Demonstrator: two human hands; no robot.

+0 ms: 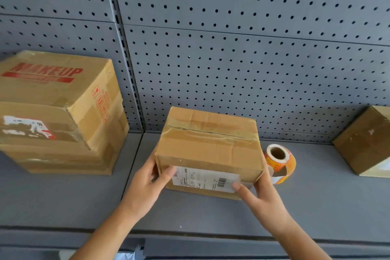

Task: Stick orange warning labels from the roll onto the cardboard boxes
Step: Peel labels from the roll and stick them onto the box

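Observation:
A small taped cardboard box (209,145) stands in the middle of the grey shelf (63,200), with a white shipping label on its front face. My left hand (147,179) grips its left front corner, thumb across the front. My right hand (261,194) grips the right front corner, thumb on the white label. Right behind that corner lies the roll of orange warning labels (280,160), its cardboard core facing up and a loose strip hanging off it. No orange label shows on this box.
A large box (57,112) printed MAKEUP in red stands at the left. Another brown box (365,143) sits at the right edge, partly out of view. A grey pegboard wall (232,48) closes the back. The shelf's front lip (190,236) runs below my wrists.

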